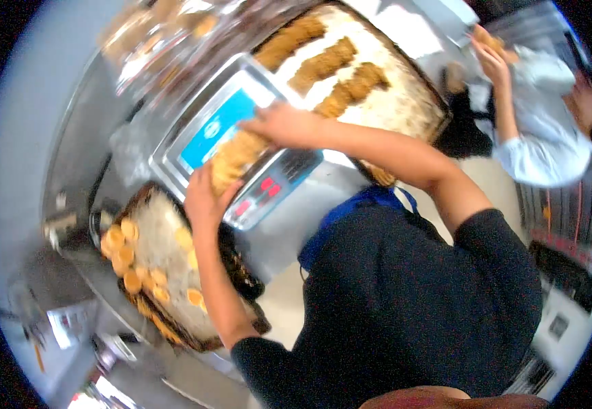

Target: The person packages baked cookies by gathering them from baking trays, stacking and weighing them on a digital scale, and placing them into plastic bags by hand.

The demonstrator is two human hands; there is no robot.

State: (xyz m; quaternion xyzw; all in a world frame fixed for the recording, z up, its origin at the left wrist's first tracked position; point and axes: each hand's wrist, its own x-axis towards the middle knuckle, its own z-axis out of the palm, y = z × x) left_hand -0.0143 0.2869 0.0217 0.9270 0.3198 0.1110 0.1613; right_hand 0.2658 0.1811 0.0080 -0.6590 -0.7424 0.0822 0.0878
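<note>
Left hand (pixel 203 201), half-curled, grips one end of a row of biscuits (pixel 233 163) over the scale (pixel 211 129); the right hand (pixel 284 126), fingers bent, holds the other end. Left of the scale, one tray (pixel 156 228) bears loose biscuits (pixel 124 255); right of it, another tray (pixel 405 102) holds browner rows (pixel 323 65).

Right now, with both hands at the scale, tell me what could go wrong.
The golden baked row might crack or crumble if the left hand and right hand squeeze its ends. Their contact could also skew the reading on the scale; its red digits are blurred. The left forearm crosses the tray in this view, so it might nudge the round pieces.
</note>
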